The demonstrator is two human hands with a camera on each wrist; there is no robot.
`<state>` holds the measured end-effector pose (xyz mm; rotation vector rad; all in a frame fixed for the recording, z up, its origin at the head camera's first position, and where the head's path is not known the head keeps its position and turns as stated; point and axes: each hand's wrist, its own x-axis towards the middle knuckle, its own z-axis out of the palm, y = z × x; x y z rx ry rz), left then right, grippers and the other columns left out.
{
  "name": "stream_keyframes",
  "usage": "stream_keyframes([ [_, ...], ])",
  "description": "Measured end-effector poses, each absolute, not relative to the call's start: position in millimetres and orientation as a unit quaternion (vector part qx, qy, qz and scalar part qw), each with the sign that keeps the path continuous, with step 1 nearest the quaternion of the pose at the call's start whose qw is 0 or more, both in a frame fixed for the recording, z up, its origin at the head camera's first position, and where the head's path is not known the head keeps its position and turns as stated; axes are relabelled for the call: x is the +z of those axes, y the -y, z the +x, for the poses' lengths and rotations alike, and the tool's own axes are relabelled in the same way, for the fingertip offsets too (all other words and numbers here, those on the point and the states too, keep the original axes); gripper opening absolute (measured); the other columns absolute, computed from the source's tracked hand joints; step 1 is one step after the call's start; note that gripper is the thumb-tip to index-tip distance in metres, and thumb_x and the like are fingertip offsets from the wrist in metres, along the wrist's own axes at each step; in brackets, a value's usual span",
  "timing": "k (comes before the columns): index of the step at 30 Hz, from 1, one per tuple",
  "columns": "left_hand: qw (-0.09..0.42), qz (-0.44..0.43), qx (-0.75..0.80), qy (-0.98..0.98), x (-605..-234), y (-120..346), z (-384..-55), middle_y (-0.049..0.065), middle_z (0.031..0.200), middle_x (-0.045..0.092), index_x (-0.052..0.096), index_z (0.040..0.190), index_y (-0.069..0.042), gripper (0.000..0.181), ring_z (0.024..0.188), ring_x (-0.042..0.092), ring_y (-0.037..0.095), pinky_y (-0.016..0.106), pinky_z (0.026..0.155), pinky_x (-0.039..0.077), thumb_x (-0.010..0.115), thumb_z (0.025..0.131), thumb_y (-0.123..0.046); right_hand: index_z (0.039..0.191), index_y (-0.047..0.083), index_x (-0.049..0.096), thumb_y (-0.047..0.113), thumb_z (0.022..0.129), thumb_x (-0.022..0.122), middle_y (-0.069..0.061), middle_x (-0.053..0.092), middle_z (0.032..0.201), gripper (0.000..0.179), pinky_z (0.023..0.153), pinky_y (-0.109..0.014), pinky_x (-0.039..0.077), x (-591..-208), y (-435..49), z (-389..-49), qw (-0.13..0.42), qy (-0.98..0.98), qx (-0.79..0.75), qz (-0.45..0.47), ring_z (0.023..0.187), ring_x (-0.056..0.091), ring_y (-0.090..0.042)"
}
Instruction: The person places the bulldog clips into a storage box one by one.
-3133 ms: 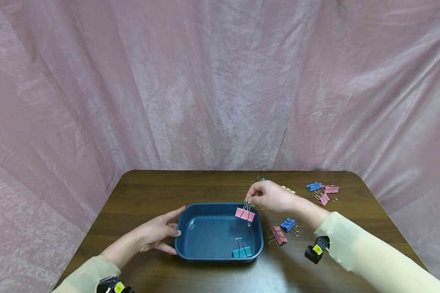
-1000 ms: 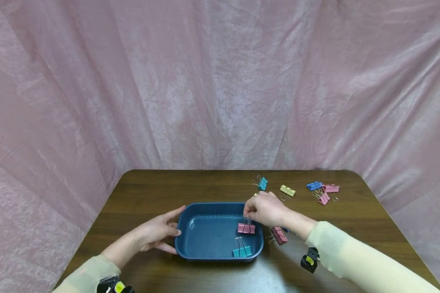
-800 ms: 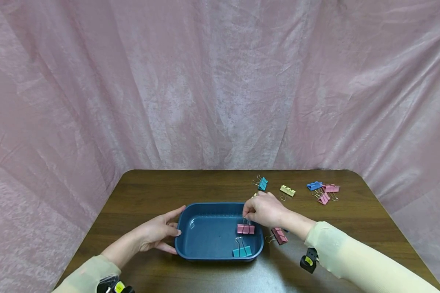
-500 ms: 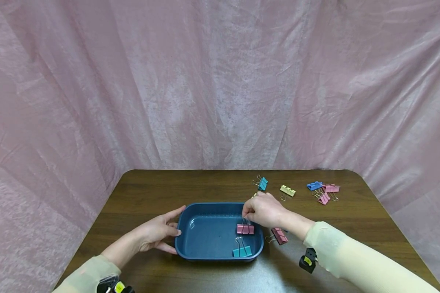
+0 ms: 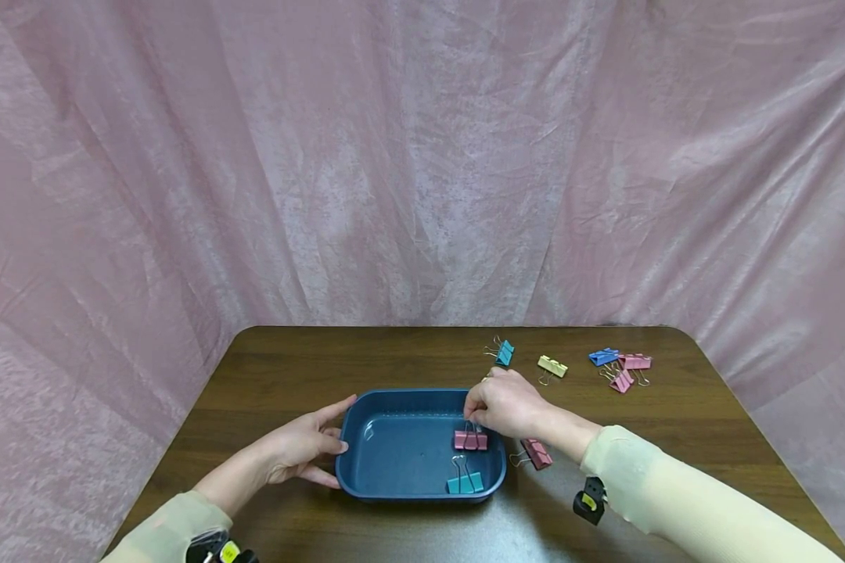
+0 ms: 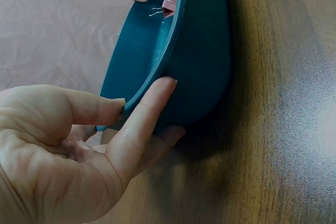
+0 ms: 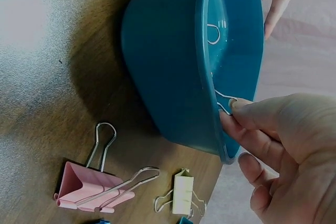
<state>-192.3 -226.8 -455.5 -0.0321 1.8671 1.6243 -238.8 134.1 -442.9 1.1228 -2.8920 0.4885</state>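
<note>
A blue rectangular tray (image 5: 401,461) stands on the table. At its left end my left hand (image 5: 306,444) holds the rim, one fingertip on the edge and other fingers against the outer wall. Above the tray's right side, my right hand (image 5: 510,403) pinches the wire handles of a pink binder clip (image 5: 471,440), as the right wrist view shows at the handle (image 7: 226,95). The clip's body hangs low inside or touches the tray floor; I cannot tell which. A teal binder clip (image 5: 465,483) lies in the tray's near right corner.
A darker pink binder clip (image 5: 537,453) lies right of the tray. Beyond my right hand are a teal clip (image 5: 505,353) and a yellow clip (image 5: 552,366). Farther right, a blue clip (image 5: 603,357) touches a group with two pink clips (image 5: 635,361). A pink curtain (image 5: 422,195) hangs behind the table.
My right hand has moved nearer and lower, bringing the pink binder clip from the tray's far right rim down inside. Lately it has slid slightly left. My left hand has stayed put.
</note>
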Motion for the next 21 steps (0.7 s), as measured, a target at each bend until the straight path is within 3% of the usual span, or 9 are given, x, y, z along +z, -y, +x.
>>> stream_keyframes([
  [10, 0.327, -0.014, 0.619, -0.714, -454.9, 226.5, -191.8, 0.036, 0.149, 0.041, 0.015, 0.166, -0.020, 0.083, 0.117, 0.064, 0.042, 0.052, 0.071, 0.063, 0.058, 0.098, 0.002, 0.085, 0.022, 0.082, 0.014, 0.085, 0.080, 0.016, 0.074, 0.081, 0.008, 0.067, -0.030, 0.040, -438.8, -137.0, -241.1, 0.019, 0.921, 0.164, 0.352, 0.077, 0.048, -0.009],
  [15, 0.329, -0.015, 0.617, -0.715, -454.0, 226.6, -191.6, 0.037, 0.151, 0.039, 0.016, 0.166, -0.021, 0.082, 0.117, 0.063, 0.043, 0.051, 0.071, 0.063, 0.057, 0.099, 0.003, 0.085, 0.025, 0.081, 0.017, 0.087, 0.080, 0.019, 0.071, 0.078, 0.009, 0.072, -0.031, 0.041, -428.5, -142.3, -241.7, 0.025, 0.927, 0.177, 0.330, 0.077, 0.045, -0.008],
  [21, 0.331, -0.016, 0.617, -0.714, -454.8, 227.0, -192.7, 0.037, 0.151, 0.038, 0.016, 0.166, -0.021, 0.082, 0.117, 0.063, 0.043, 0.050, 0.072, 0.063, 0.056, 0.099, 0.003, 0.087, 0.030, 0.080, 0.020, 0.087, 0.080, 0.024, 0.067, 0.077, 0.010, 0.067, -0.030, 0.043, -417.1, -148.5, -243.3, 0.027, 0.935, 0.190, 0.298, 0.081, 0.046, -0.010],
])
